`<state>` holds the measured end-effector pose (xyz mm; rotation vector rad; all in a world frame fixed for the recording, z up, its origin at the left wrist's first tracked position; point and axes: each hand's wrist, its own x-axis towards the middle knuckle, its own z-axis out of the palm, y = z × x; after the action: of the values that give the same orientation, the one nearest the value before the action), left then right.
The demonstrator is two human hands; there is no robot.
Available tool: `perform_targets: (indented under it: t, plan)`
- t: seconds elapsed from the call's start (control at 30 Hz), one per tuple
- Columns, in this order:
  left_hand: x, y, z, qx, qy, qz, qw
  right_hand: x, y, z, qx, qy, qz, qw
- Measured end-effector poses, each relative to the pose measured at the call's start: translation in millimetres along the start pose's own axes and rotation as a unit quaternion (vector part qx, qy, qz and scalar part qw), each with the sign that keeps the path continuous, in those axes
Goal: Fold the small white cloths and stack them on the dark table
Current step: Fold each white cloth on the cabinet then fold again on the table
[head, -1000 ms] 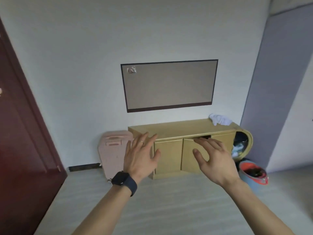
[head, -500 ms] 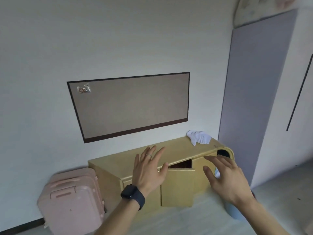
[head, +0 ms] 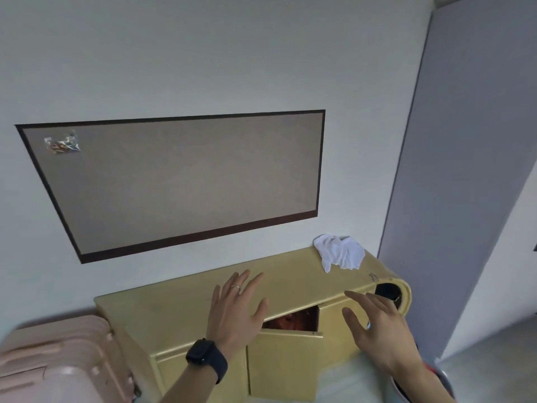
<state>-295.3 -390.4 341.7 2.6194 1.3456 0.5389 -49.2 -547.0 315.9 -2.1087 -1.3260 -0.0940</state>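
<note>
Just left of the yellow cabinet [head: 174,312] stands a pink suitcase [head: 58,365]. In front of the cabinet's middle, the left hand [head: 235,309], with a dark watch [head: 207,359] at the wrist, holds its fingers [head: 241,282] spread wide and empty, and toward the cabinet's right end the right hand [head: 377,330] spreads its fingers [head: 363,299] wide, also holding nothing. Both hands are as open as half a second ago, but the cabinet now looms larger; its middle door [head: 282,365] hangs ajar over something reddish, too dim to tell, and the crumpled white cloths [head: 340,254] lie on the right end of the cabinet's top, touched by neither hand.
</note>
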Motion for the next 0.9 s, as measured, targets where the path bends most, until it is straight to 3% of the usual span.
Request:
perform_targets:
  t: [0.5, 0.9]
  plan:
    - [256, -17, 226, -0.047, -0.179, -0.043, 0.982, 219, 137, 161, -0.033, -0.125, 0.117, 0.985]
    - [394, -38, 370, -0.013, -0.304, -0.129, 0.944, 393, 257, 289, -0.017, -0.270, 0.215, 0.938]
